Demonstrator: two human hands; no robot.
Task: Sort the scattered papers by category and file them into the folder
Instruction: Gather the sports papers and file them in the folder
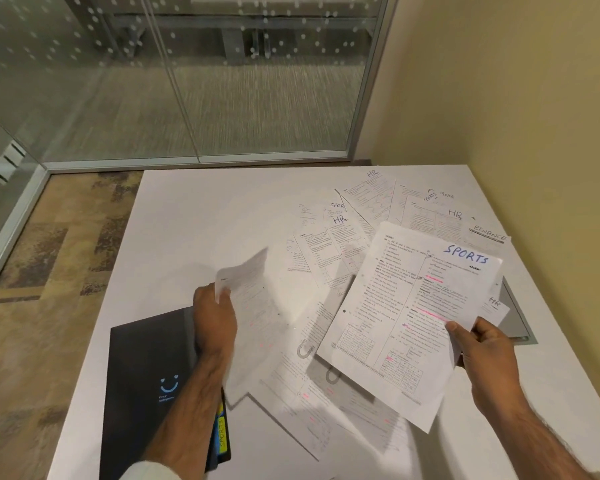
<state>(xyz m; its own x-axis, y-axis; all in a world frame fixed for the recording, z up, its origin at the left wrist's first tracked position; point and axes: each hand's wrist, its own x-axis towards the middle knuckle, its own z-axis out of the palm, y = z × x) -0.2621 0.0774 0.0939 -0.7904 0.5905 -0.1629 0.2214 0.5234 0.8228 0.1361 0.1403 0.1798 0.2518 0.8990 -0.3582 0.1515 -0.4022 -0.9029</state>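
Observation:
A black folder (146,375) lies at the table's front left, with a yellow "SPORTS" tab (222,433) sticking out at its right edge. My left hand (213,322) grips the top corner of a blurred printed sheet (253,306) just right of the folder. A sheet headed "SPORTS" (409,317) is lifted above the pile, pinched at its lower right edge by my right hand (482,348). Scattered papers (329,251) marked HR, SPORTS and FINANCE cover the table's middle and right.
The white table (194,220) stands in a corner, with a cream wall (534,98) on the right and glass partitions (187,81) behind. A grey cable hatch (516,317) is set in the table beside my right hand. Patterned carpet (42,289) lies to the left.

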